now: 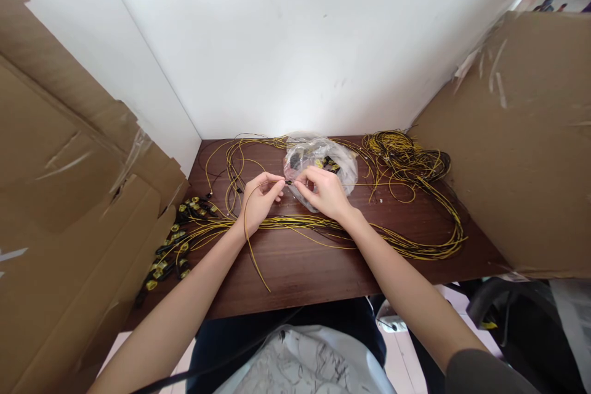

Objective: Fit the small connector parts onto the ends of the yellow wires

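Observation:
My left hand (259, 198) pinches the end of a yellow-and-black wire (252, 246) that curves down over my wrist toward the table's front edge. My right hand (324, 192) pinches a small black connector (289, 182) right at that wire's tip. The two hands meet above the dark wooden table (314, 265), just in front of a clear plastic bag (318, 157) holding small black-and-yellow parts.
Bundles of yellow-and-black wires (415, 197) loop across the table's back and right. Finished wire ends with black-and-yellow connectors (178, 246) lie at the left. Cardboard sheets (69, 209) lean on the left, more cardboard (521, 148) on the right. White walls stand behind.

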The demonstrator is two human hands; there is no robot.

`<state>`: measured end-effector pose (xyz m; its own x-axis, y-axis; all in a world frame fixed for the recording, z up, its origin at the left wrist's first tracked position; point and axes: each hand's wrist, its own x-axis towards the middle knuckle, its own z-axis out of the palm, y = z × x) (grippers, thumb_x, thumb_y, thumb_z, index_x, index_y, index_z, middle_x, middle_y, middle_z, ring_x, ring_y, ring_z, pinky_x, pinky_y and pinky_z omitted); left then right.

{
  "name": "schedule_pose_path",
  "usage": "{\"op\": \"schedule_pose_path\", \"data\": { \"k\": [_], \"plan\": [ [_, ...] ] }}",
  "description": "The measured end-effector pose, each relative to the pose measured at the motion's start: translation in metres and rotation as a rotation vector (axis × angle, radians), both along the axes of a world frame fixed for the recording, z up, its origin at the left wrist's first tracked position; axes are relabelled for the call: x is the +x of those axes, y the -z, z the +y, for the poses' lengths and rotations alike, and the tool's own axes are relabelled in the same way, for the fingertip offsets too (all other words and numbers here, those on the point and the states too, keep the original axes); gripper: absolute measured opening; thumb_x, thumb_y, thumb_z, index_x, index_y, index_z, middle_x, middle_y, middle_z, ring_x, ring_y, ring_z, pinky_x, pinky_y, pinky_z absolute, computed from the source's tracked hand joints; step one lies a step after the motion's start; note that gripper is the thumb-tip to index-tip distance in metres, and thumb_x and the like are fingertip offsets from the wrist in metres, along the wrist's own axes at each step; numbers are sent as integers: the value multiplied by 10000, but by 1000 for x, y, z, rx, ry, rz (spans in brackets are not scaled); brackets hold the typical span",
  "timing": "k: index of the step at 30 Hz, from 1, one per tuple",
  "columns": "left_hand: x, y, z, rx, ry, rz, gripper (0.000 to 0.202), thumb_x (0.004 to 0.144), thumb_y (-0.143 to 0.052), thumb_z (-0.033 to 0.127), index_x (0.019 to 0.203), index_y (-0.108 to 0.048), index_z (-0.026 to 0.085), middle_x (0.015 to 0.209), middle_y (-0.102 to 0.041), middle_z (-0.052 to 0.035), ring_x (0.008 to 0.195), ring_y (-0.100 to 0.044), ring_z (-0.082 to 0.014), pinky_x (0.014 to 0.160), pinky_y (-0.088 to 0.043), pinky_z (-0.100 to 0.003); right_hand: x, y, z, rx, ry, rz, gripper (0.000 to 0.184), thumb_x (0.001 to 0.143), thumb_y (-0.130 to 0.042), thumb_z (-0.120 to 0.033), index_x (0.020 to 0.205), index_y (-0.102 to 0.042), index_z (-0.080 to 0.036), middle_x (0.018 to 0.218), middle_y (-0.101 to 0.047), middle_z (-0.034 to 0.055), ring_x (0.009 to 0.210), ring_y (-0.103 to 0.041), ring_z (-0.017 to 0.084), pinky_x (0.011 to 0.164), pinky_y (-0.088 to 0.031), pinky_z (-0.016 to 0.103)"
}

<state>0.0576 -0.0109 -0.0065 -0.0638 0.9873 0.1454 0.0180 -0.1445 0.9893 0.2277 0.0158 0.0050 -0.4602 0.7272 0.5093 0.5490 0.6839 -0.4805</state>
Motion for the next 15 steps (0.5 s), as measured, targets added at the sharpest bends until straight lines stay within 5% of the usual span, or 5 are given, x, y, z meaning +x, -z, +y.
{"op": "schedule_pose_path", "data": {
  "k": [15],
  "plan": [
    [0, 0, 0, 10, 47, 31, 176, 684, -696, 277, 770, -645, 132, 613, -593, 5, 543, -513, -79, 522, -429, -194, -2, 4, 0, 9, -39, -7, 168, 878, -480, -263, 767, -573, -178, 728, -573, 18, 653, -508, 127, 640, -383, 240]
  ]
}}
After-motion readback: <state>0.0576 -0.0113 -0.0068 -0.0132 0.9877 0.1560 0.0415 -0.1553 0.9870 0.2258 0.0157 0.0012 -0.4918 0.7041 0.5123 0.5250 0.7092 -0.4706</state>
